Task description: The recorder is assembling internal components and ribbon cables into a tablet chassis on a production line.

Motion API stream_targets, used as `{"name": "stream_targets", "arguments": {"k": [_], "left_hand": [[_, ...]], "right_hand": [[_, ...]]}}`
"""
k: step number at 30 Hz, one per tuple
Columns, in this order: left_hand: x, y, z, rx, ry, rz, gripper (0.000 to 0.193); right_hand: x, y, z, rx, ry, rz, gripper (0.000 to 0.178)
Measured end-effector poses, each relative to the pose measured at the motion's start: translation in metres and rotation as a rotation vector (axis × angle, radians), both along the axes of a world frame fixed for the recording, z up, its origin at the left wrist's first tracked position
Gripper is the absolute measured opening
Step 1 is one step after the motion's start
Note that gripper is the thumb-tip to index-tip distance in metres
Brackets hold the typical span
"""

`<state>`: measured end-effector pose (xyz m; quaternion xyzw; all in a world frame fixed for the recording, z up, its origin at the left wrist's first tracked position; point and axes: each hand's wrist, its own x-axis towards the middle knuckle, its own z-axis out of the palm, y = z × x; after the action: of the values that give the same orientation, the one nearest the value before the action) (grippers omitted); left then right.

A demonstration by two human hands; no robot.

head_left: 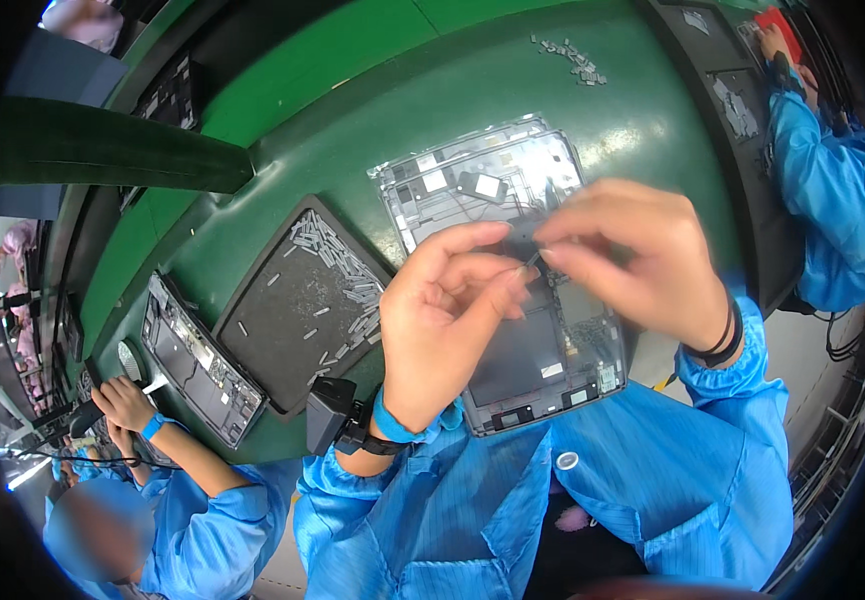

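An opened tablet-like device [513, 365], with dark battery panels and bare inner parts, lies on the green bench in front of me. At its far end several similar frames seem stacked, with white labels [488, 187] and thin wires. Above its middle, my left hand [453, 315] is closed in a pinch, thumb against fingers. My right hand [643, 250] meets it from the right, thumb and forefinger pressed together. Between the fingertips shows a small thin piece [535, 258], too small and partly covered to name. Both hands hide the device's centre.
Left of the device, a black foam tray [283, 290] holds many small grey bars. Beyond it another opened device [198, 360] lies near a co-worker's hand [125, 405]. Loose small parts [573, 60] lie at the bench's far side. A co-worker in blue [828, 190] works at the right.
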<state>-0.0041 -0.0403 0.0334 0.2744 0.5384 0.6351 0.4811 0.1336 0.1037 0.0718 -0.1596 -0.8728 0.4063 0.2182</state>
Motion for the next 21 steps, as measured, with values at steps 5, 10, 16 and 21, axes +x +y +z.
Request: {"name": "stream_targets", "arguments": {"k": [5, 10, 16, 21], "left_hand": [[0.011, 0.007, 0.005, 0.052, -0.108, 0.083, 0.035], [0.021, 0.025, 0.005, 0.178, -0.113, 0.154, 0.034], [-0.015, 0.053, 0.005, 0.062, 0.201, 0.012, 0.018], [-0.043, 0.076, -0.007, -0.03, 0.467, 0.03, 0.017]], "right_hand": [[0.004, -0.002, -0.011, -0.305, 0.061, -0.045, 0.014], [0.001, -0.015, -0.034, -0.67, 0.382, -0.118, 0.014], [-0.002, 0.041, -0.029, -0.596, 0.434, -0.163, 0.018], [-0.003, 0.066, -0.045, -0.347, 0.193, -0.171, 0.017]]}}
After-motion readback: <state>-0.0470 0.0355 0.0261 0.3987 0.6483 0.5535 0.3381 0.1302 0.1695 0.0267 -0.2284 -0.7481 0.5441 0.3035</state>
